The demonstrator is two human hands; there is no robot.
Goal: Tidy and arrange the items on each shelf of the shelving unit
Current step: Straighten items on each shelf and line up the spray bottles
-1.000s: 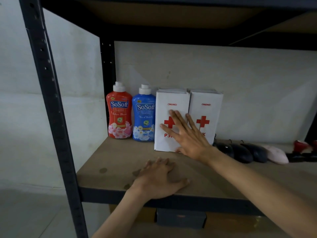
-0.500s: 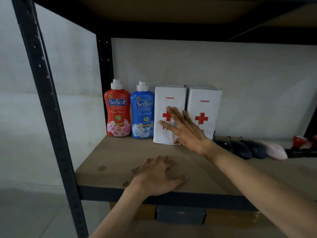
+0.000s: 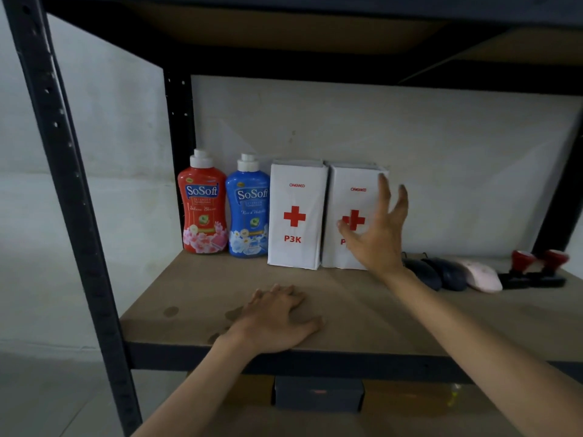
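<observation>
At the back left of the brown shelf board (image 3: 195,288) a red SoSoft bottle (image 3: 203,203) and a blue SoSoft bottle (image 3: 248,208) stand upright side by side. Right of them stand two white first-aid boxes with red crosses, the left box (image 3: 296,216) and the right box (image 3: 350,200), touching each other. My right hand (image 3: 377,234) hovers in front of the right box with its fingers spread and holds nothing. My left hand (image 3: 274,320) lies flat, palm down, on the shelf's front edge.
Two dark computer mice (image 3: 438,274) and a pale pink mouse (image 3: 481,274) lie in a row right of the boxes, then red-topped stamps (image 3: 536,269). A black upright post (image 3: 69,197) stands at the left. A dark box (image 3: 318,394) sits on the shelf below.
My right hand has left the front of the left first-aid box and moved right, in front of the right box, fingers spreading. My left hand has stayed on the shelf.
</observation>
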